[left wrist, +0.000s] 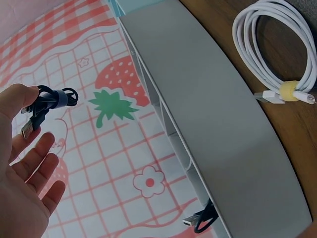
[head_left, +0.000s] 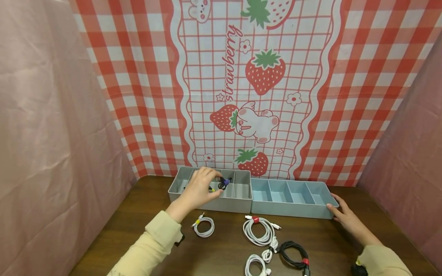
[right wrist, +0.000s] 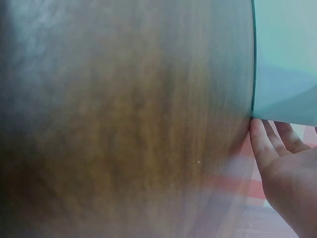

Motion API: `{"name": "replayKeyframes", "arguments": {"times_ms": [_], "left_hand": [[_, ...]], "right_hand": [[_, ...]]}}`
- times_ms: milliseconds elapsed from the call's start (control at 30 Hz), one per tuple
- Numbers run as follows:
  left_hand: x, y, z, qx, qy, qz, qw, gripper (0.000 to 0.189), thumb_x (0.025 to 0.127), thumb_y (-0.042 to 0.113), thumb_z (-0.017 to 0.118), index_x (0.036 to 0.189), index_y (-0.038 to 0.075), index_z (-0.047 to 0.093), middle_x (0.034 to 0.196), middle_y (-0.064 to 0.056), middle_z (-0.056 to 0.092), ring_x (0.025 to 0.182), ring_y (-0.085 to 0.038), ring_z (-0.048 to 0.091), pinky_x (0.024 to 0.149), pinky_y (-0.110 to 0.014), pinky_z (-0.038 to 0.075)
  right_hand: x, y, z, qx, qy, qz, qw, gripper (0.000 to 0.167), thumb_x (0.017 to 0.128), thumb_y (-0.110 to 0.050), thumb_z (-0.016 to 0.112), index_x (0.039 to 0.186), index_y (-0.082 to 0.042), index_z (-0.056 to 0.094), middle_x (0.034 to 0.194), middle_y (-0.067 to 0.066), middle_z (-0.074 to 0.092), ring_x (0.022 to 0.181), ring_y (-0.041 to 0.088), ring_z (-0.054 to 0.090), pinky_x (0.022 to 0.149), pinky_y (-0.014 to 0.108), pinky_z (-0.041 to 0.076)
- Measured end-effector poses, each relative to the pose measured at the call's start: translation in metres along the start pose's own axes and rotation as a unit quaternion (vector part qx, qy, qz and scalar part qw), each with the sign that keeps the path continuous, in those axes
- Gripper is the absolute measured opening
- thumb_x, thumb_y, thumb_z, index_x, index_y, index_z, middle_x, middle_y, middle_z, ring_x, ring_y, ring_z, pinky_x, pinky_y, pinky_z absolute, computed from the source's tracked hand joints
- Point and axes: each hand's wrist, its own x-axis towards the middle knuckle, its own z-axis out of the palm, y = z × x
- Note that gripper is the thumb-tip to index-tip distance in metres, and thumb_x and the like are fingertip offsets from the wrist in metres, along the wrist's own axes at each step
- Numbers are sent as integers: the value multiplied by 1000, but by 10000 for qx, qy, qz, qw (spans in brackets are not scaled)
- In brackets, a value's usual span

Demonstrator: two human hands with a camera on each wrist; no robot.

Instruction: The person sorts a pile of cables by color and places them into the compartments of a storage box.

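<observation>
My left hand (head_left: 200, 184) pinches a small coiled black USB cable (left wrist: 49, 101) wrapped with a purple tie, between thumb and index finger, while the other fingers spread loosely. It is held over the grey divided box (head_left: 221, 204). Another black cable (left wrist: 204, 217) pokes up past that box's rim in the left wrist view. At the far right, my right hand (head_left: 348, 216) touches the end of the light blue divided box (head_left: 293, 209), fingers fairly straight along its side and thumb at the front corner.
The two boxes stand end to end by the strawberry-print cloth (head_left: 266, 115). In front lie a white cable with a yellow tie (head_left: 204, 227), a white cable with a red tie (head_left: 246, 232), more white coils (head_left: 249, 262) and a black cable with a red tie (head_left: 293, 264).
</observation>
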Motion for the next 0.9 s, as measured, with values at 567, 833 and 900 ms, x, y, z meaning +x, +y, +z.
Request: {"name": "replayKeyframes", "arguments": {"times_ms": [567, 833, 900], "left_hand": [[1, -15, 13, -10, -211, -528, 9984, 39, 81, 31, 75, 113, 15, 60, 109, -2, 60, 105, -21, 51, 89, -43, 39], [1, -23, 19, -47, -437, -693, 9966, 39, 82, 32, 73, 115, 15, 60, 113, -2, 60, 109, -22, 49, 93, -44, 37], [2, -25, 21, -71, -469, -696, 9964, 40, 82, 30, 74, 116, 14, 61, 114, -3, 59, 111, -24, 49, 94, -45, 37]], "right_hand": [[1, 2, 0, -51, 42, 3, 10000, 68, 103, -34, 35, 147, 3, 0, 139, 41, 16, 118, 49, 36, 88, 52, 47], [1, 2, -1, 41, -32, 56, 10000, 69, 103, -35, 34, 148, 3, -3, 141, 41, 12, 122, 52, 31, 90, 56, 43], [1, 2, -1, 38, -39, 50, 10000, 69, 103, -35, 34, 148, 3, -3, 141, 41, 12, 122, 52, 31, 90, 57, 43]]}}
